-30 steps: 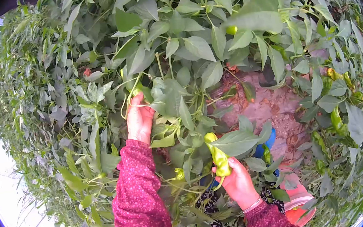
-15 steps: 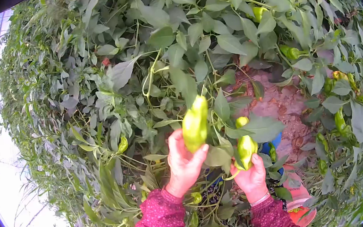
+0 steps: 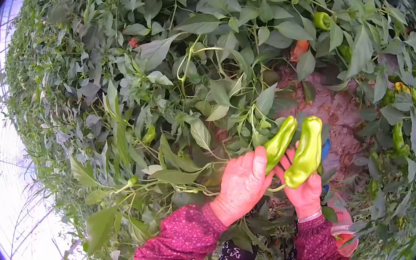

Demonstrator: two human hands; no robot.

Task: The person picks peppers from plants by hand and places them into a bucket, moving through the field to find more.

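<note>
Two long, pale green peppers sit side by side low in the foliage, right where the two hands meet. The slimmer pepper (image 3: 280, 142) slants up to the right out of the left hand (image 3: 241, 184), whose thumb presses along its lower end while the fingers curl beneath. The fatter pepper (image 3: 305, 152), with a bent stem at its lower tip, lies across the right hand (image 3: 304, 190), gripped between thumb and fingers. The two peppers are just beside each other, nearly touching, and the hands themselves touch at the fingertips. Both arms come up from below in dark red speckled sleeves (image 3: 179, 237), a thin bracelet (image 3: 309, 217) at the right wrist. All around stands a dense pepper plant (image 3: 200, 68), with an unpicked green pepper (image 3: 321, 20) high on the right. Reddish bare soil (image 3: 338, 114) shows behind the hands, and an orange container (image 3: 346, 235) sits below the right wrist.
</note>
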